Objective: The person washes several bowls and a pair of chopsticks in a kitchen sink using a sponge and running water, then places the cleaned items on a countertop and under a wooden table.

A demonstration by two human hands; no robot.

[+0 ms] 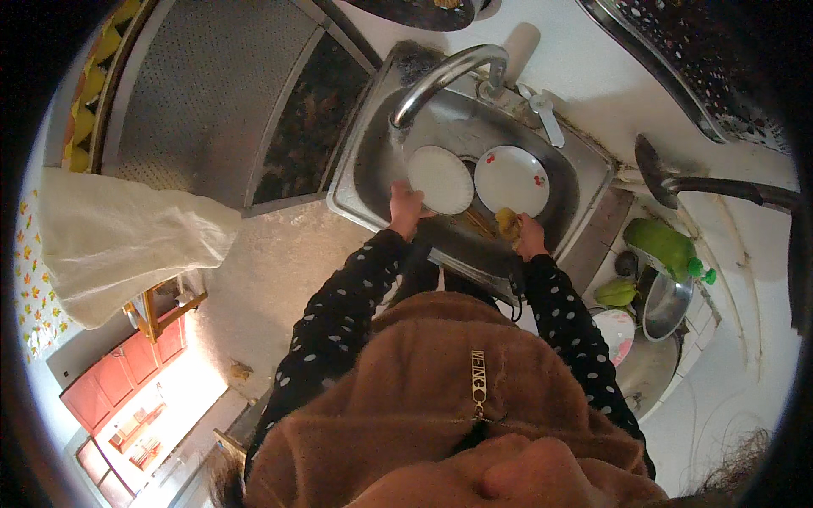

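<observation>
My left hand [406,208] grips the lower left edge of a white plate with a ribbed rim [440,180], tilted inside a stainless steel sink [562,190]. A curved chrome faucet [454,73] reaches over the basin, its spout just above and left of that plate. In my right hand [531,237] is a crumpled yellow scrubbing cloth or sponge [508,224]. It lies against the lower edge of a second white plate [511,181] with small red motifs. Between my hands, several thin brown sticks, apparently chopsticks [481,223], lie in the basin, partly hidden.
On the tiled counter to the right are a green bottle [660,247], a green chayote-like vegetable [615,293], a metal bowl [668,305] and a pink-patterned dish [616,333]. A dark ladle [657,174] hangs nearby. Left stands a mesh-panelled cabinet [213,89].
</observation>
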